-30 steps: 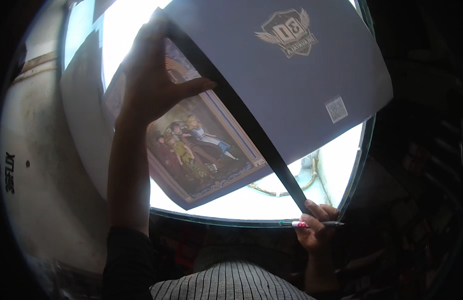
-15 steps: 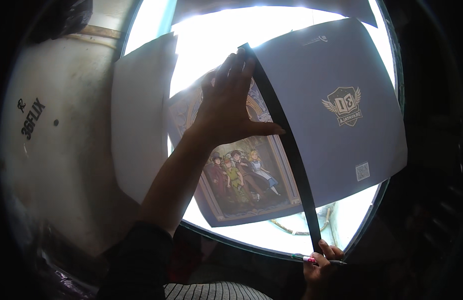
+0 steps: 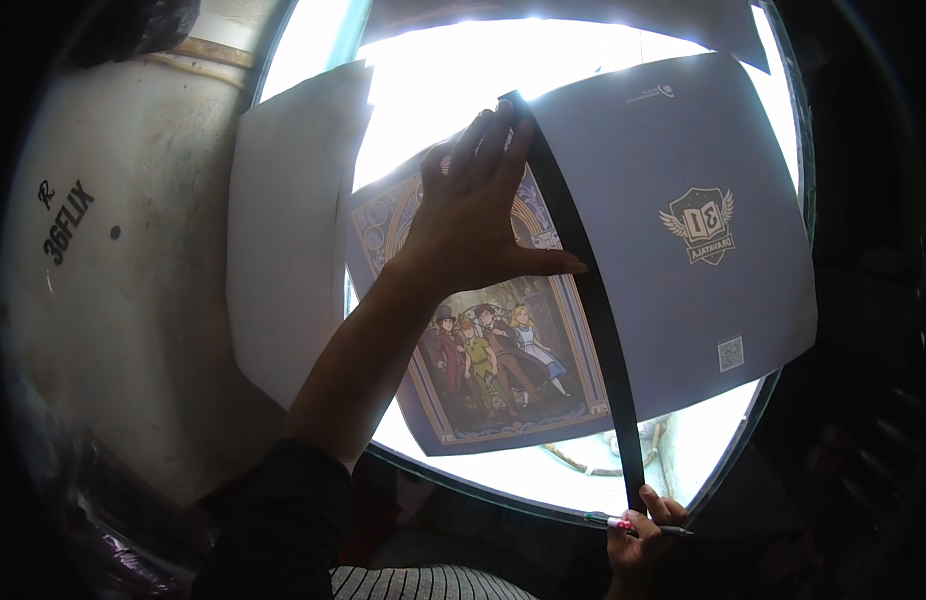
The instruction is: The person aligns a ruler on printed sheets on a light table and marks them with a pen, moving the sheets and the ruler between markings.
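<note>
A brightly lit glass table [image 3: 513, 482] carries sheets. A large printed sheet [image 3: 678, 305] lies across its middle, reaching past the right edge; a plain pale sheet [image 3: 288, 240] overlaps the left edge; a greyish sheet [image 3: 673, 22] lies far back.

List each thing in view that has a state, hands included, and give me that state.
Left hand: palm down, fingers spread, thumb on the strip
Right hand: curled round the pen, fingers at the strip's near end
Pen: held crosswise, pointed end rightward
Black strip: laid across the printed sheet
Printed sheet: spread on the glass
Glass tabletop: brightly lit through
</note>
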`<state>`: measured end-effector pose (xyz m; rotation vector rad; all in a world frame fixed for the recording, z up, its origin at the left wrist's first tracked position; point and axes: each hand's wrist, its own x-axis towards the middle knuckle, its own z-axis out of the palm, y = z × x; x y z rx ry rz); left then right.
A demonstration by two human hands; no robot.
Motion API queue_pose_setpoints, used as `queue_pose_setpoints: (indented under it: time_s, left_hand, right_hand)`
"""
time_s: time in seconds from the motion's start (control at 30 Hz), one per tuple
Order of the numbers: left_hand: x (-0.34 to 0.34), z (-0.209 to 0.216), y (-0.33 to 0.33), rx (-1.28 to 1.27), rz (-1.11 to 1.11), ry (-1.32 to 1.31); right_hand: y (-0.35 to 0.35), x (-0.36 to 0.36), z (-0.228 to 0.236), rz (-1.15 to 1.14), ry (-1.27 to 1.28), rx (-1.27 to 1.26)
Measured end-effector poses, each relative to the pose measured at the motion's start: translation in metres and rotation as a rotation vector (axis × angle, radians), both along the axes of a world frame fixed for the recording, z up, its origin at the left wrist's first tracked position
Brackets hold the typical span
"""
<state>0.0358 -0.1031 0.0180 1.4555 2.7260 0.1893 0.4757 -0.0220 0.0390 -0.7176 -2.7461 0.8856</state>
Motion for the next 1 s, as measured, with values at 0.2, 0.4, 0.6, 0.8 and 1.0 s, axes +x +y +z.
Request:
queue_pose_setpoints:
  time_s: [0.2,0.4,0.6,0.8,1.0]
  left_hand:
    - [-0.001,0.001,-0.003,0.014,-0.003,-0.004]
    - [-0.001,-0.001,-0.001,0.07,-0.025,-0.013]
    - [-0.005,0.014,0.003,0.17,-0.083,-0.124]
    - [0.001,0.009,0.012,0.185,-0.104,-0.14]
    - [0.004,0.008,0.013,0.133,-0.075,-0.168]
  right_hand:
    - [-0.002,0.0,0.001,-0.004,-0.01,-0.002]
    - [-0.004,-0.001,0.002,-0.013,-0.036,-0.016]
    - [0.001,-0.008,0.001,0.002,0.048,-0.062]
    - [0.006,-0.002,0.002,0.021,0.03,-0.08]
    - [0.004,-0.005,0.001,-0.015,0.05,-0.094]
